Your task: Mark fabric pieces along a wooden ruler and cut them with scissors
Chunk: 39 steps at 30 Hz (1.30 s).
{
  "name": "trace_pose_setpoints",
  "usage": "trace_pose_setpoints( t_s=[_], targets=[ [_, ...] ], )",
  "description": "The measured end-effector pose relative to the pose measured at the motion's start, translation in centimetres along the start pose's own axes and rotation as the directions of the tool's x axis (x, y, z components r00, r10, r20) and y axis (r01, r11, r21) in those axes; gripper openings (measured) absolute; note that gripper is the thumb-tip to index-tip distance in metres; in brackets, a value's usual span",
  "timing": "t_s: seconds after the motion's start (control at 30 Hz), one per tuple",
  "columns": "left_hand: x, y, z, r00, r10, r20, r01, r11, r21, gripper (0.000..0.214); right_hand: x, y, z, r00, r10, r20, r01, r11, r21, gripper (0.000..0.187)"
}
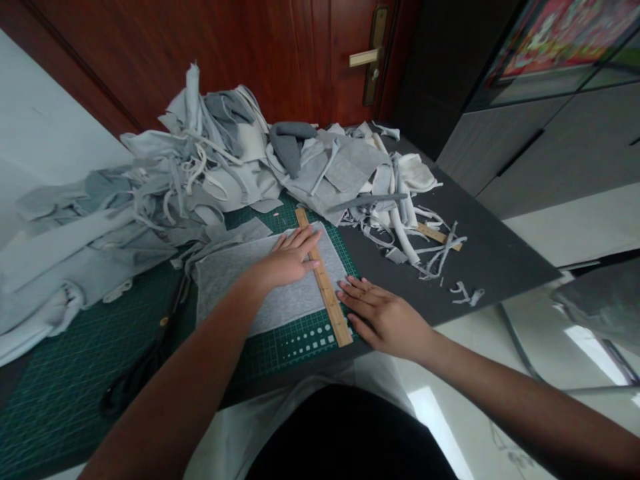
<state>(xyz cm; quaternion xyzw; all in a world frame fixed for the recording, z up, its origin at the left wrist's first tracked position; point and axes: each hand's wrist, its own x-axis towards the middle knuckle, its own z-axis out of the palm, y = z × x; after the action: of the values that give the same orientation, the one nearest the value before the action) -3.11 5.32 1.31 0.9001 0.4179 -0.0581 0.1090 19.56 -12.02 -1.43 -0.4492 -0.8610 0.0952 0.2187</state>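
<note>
A rectangle of grey fabric (280, 303) lies flat on a green cutting mat (270, 350). Across its right part runs a wooden ruler (327, 293), slanting toward the table's near edge. My left hand (290, 257) rests on the fabric with fingers spread, its fingertips on the upper half of the ruler. My right hand (377, 313) lies flat with fingers stretched out, at the right edge of the fabric and close beside the ruler's lower half. Whether anything small is under the right fingers is hidden. Black-handled scissors (133, 377) lie left of the fabric, partly near my left forearm.
A heap of grey and white fabric scraps (225, 147) covers the back and left of the dark table (480, 247). Thin strips and a second wooden ruler (439, 235) lie at the right. Behind the table stands a red-brown door (240, 53); a cabinet (560, 133) is at the right.
</note>
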Motion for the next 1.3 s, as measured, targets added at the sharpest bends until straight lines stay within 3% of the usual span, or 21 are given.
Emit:
trace_pose_setpoints(
  t_s=[0.2, 0.43, 0.53, 0.6, 0.7, 0.83, 0.93, 1.03, 1.17, 1.3],
  targets=[
    [-0.7, 0.4, 0.9, 0.979, 0.007, -0.204, 0.002, 0.999, 0.044, 0.074, 0.0, -0.1, -0.2, 1.000, 0.002, -0.018, -0.002, 1.000, -0.008, 0.047],
    [-3.4, 0.8, 1.7, 0.970, 0.007, -0.245, 0.017, 0.995, 0.096, 0.071, 0.1, -1.0, -1.3, 0.994, -0.103, 0.022, 0.102, 0.994, 0.026, 0.041],
    [-4.4, 0.7, 2.0, 0.967, 0.022, -0.254, 0.007, 0.994, 0.112, 0.070, 1.6, -0.9, -2.3, 0.990, -0.136, 0.032, 0.133, 0.988, 0.083, 0.033],
    [-4.6, 0.6, 2.1, 0.967, 0.023, -0.253, 0.006, 0.993, 0.114, 0.070, 4.1, 0.0, -2.9, 0.997, -0.074, -0.010, 0.075, 0.994, 0.080, 0.032],
    [-4.6, 0.7, 2.2, 0.967, 0.009, -0.253, 0.020, 0.994, 0.111, 0.071, 10.9, 2.0, -2.9, 0.997, -0.005, -0.071, 0.007, 0.999, 0.031, 0.034],
    [-4.4, 0.6, 2.1, 0.968, 0.005, -0.252, 0.018, 0.996, 0.091, 0.070, 22.5, 4.4, -0.8, 0.999, -0.042, 0.028, 0.043, 0.998, -0.043, 0.034],
    [-4.5, 0.5, 2.1, 0.970, -0.003, -0.242, 0.020, 0.998, 0.067, 0.072, 28.8, 5.3, 1.7, 0.995, 0.014, 0.097, 0.001, 0.988, -0.152, 0.032],
    [-4.5, 0.3, 2.2, 0.975, -0.014, -0.223, 0.024, 0.999, 0.042, 0.074, 31.1, 5.5, 3.7, 0.991, -0.009, 0.133, 0.031, 0.986, -0.163, 0.031],
    [-4.5, 0.2, 2.2, 0.980, -0.017, -0.197, 0.020, 1.000, 0.009, 0.076, 30.8, 5.5, 4.9, 0.990, -0.054, 0.128, 0.070, 0.990, -0.126, 0.030],
    [-4.5, 0.2, 2.1, 0.984, -0.029, -0.175, 0.027, 1.000, -0.013, 0.078, 30.3, 5.5, 4.7, 0.991, -0.022, 0.131, 0.037, 0.993, -0.110, 0.029]
  ],
)
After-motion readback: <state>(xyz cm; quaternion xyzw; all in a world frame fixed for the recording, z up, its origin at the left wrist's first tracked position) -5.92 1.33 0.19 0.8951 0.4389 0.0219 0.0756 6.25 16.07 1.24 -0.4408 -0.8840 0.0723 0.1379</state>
